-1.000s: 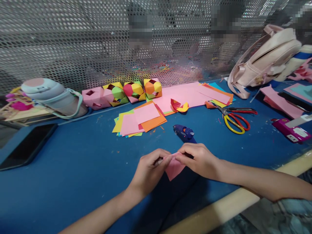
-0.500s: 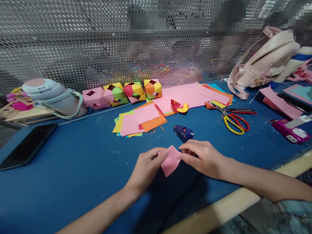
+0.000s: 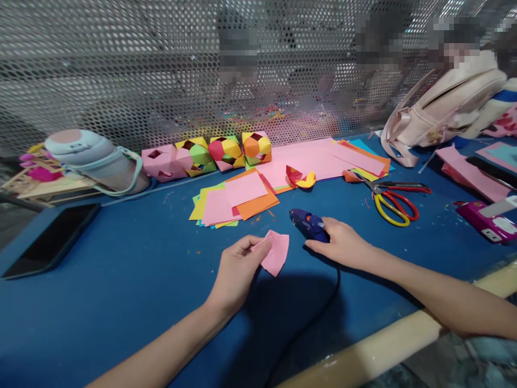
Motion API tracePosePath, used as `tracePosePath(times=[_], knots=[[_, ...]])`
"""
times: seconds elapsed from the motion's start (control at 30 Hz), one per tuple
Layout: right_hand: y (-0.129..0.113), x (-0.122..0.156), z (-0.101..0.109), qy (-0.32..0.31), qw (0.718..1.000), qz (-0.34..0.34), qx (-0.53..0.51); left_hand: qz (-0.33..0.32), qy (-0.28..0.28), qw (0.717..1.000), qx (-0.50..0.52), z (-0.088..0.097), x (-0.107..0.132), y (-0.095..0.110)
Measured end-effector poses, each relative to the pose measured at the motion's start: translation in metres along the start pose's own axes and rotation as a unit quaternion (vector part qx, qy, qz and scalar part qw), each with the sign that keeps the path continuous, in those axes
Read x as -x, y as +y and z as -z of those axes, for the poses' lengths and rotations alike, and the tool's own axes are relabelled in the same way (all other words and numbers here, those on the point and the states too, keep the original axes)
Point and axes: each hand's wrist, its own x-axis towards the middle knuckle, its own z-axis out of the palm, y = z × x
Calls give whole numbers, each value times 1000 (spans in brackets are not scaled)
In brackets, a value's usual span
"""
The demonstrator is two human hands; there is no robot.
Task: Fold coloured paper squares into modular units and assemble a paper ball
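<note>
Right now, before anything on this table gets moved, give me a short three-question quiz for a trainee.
1. What is the left hand holding?
a) a phone
b) pink paper
c) scissors
2. True or false: the right hand is at the dark blue glue gun.
3. Fill in the blank: in the picture, the pale pink backpack is on the ____ side.

Key: 1: b. 2: true. 3: right.
</note>
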Motion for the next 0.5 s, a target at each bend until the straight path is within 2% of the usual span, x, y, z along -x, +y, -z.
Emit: tracePosePath(times=[0.13, 0.27, 0.37, 0.5], knots=[[-1, -2, -14, 23, 992, -34, -123, -11, 17, 1000, -15, 0, -1, 0], [-6, 8, -9, 25, 972, 8, -232, -28, 33, 998, -51, 1, -3, 1], [-13, 17, -3, 26, 978, 67, -198, -42, 36, 995, -80, 2, -4, 2], [-20, 23, -6, 68, 971, 201, -109, -47, 20, 993, -104, 0, -3, 4]])
